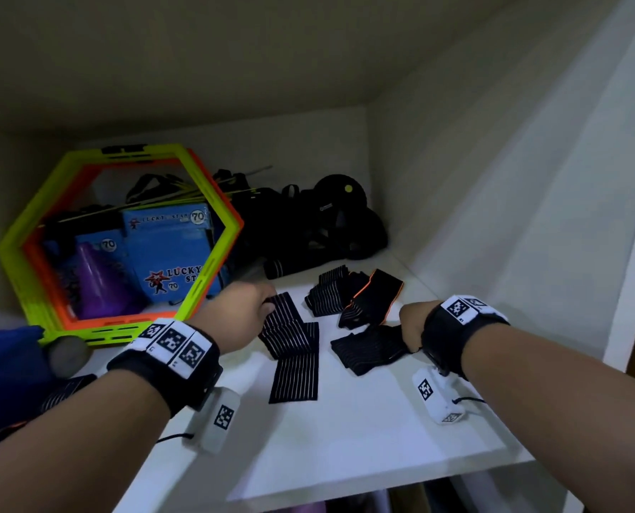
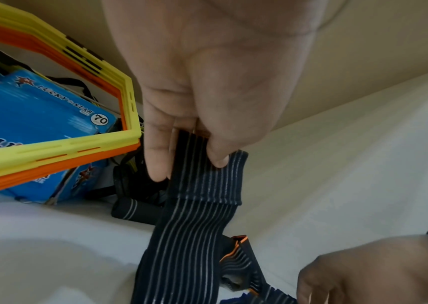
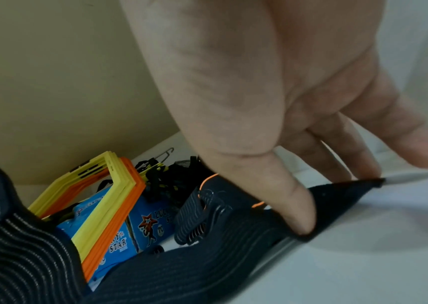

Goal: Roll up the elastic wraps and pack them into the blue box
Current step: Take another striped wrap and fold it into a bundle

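while both arms reach onto the white shelf (image 1: 364,438), the left hand (image 1: 240,312) pinches the far end of a black striped wrap (image 1: 290,346) between thumb and fingers; the wrap trails toward the near edge in loose folds. the right hand (image 1: 414,325) presses its thumb and fingers on the right end of another dark wrap (image 1: 369,349), fingers curled round its edge. a third wrap with orange edging (image 1: 371,301) lies bunched just beyond, between the hands and the far wall. at the far left lean yellow and orange hexagon frames (image 1: 205,231), with blue packets (image 1: 175,253) behind them. a blue box edge (image 1: 5,364) shows at the near left.
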